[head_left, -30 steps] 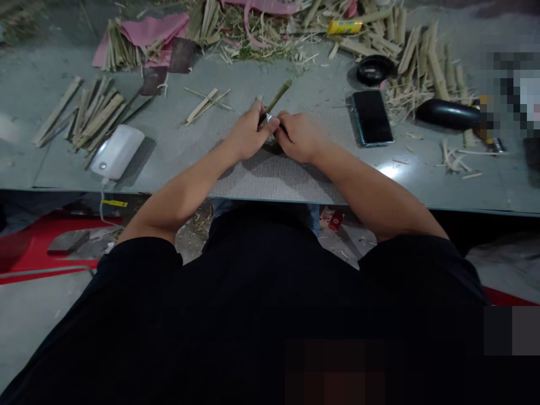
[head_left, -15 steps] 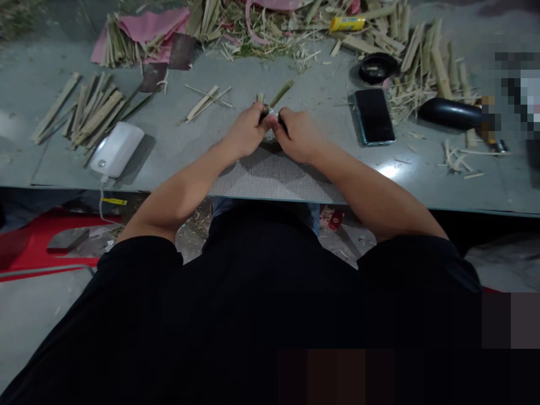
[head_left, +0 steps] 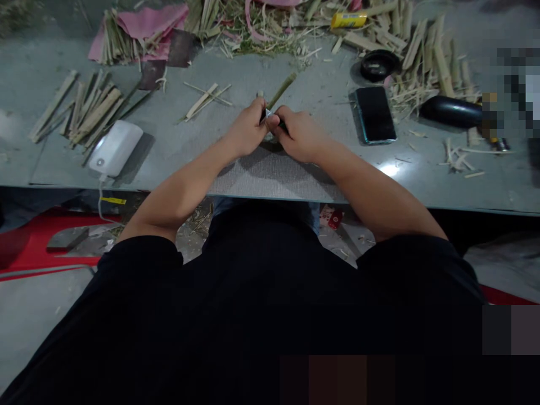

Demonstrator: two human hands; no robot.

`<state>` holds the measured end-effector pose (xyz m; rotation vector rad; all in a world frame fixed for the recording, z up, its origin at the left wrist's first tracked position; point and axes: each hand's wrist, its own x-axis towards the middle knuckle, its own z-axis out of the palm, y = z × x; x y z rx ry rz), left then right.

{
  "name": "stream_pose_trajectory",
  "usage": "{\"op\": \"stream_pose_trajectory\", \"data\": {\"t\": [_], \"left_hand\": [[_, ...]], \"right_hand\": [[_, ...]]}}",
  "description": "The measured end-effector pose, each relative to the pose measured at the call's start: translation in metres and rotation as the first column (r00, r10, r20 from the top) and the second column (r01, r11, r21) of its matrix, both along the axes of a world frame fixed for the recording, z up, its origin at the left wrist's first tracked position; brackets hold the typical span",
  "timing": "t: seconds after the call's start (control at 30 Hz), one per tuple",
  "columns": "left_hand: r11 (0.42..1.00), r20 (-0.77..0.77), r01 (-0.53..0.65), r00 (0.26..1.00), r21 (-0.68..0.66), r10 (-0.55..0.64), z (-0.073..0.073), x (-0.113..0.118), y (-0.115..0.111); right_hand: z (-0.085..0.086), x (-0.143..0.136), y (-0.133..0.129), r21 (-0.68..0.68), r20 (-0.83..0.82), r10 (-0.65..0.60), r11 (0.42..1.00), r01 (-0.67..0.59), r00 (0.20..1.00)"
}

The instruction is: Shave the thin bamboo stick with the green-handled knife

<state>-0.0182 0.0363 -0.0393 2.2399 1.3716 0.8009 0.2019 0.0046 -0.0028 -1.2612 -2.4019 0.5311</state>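
Note:
My left hand (head_left: 248, 130) grips a thin green bamboo stick (head_left: 280, 90) that points away and to the right over the grey table (head_left: 177, 146). My right hand (head_left: 297, 134) is closed on a small knife (head_left: 268, 116) with a dark handle, its bright blade pressed against the stick between my two hands. Both hands meet above a grey textured mat (head_left: 274, 174) at the table's near edge. Most of the knife is hidden by my fingers.
A white power bank (head_left: 115, 148) with a cable lies left. Split bamboo strips (head_left: 86, 109) are piled at the left, with more bamboo strips (head_left: 426, 53) at the far right. A black phone (head_left: 374, 114), a black dish (head_left: 377, 64), a black flashlight (head_left: 450, 111) and pink paper (head_left: 143, 25) lie beyond.
The hands and stick have stayed together at nearly the same spot; the stick's far end shifted slightly up and away. Nothing was let go.

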Motion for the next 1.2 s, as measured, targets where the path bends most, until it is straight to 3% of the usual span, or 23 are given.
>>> {"op": "stream_pose_trajectory", "data": {"t": [0.17,0.3,0.47,0.63,0.8,0.97,1.2], "left_hand": [[1.000,-0.031,-0.009,0.999,0.021,0.010,-0.004,-0.001,0.001],[0.998,-0.059,-0.052,0.997,-0.019,0.050,0.004,0.002,-0.004],[0.996,-0.067,-0.065,0.996,-0.067,0.060,0.010,0.000,-0.008],[0.998,0.038,-0.043,0.998,-0.042,0.044,0.004,0.000,-0.002],[0.999,0.038,-0.037,0.999,-0.028,0.038,-0.004,0.002,0.005],[0.997,0.046,-0.066,0.997,-0.027,0.067,-0.004,0.002,0.000],[0.998,0.074,-0.034,0.997,-0.045,0.037,-0.003,0.000,0.001]], "right_hand": [[-0.001,0.002,0.001,-0.019,-0.028,-0.030,0.999,0.029,0.999],[0.000,0.002,0.001,-0.065,-0.042,-0.056,0.996,0.053,0.998],[-0.003,0.002,0.002,-0.012,-0.024,-0.013,1.000,0.013,1.000],[-0.004,0.001,0.003,-0.028,-0.061,0.021,0.999,-0.022,0.998],[0.003,-0.002,0.001,-0.098,-0.100,-0.023,0.995,0.013,0.995],[0.001,-0.005,0.000,-0.057,-0.108,-0.047,0.998,0.041,0.993],[-0.002,-0.004,0.001,0.015,0.017,-0.027,1.000,0.027,0.999]]}}
